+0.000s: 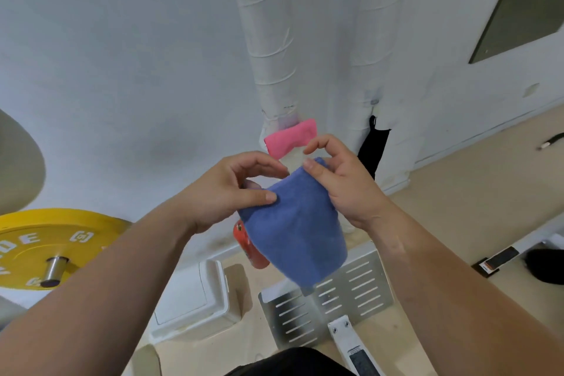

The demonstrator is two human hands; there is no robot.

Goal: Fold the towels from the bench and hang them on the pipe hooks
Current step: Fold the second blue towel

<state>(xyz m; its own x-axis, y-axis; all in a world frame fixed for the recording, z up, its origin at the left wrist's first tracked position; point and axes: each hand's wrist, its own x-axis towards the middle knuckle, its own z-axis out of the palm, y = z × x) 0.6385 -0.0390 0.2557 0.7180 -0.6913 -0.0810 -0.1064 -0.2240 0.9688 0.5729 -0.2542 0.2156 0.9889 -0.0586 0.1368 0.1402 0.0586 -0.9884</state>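
Note:
A folded blue towel (297, 229) hangs in the air between my hands, in front of the white wrapped pipes (270, 49). My left hand (227, 192) pinches its upper left edge with thumb and fingers. My right hand (341, 180) pinches its top right corner, thumb on the cloth. A folded pink towel (288, 137) hangs on the left pipe just behind my hands. A black cloth (374, 143) hangs beside the right pipe (370, 49). The hooks themselves are hidden.
A yellow weight plate (45, 241) on a bar stands at the left. Below are a white box (195, 296), a slotted metal plate (335, 299) and a red cylinder (251, 249) behind the towel. A door with a window (518, 3) is at the right.

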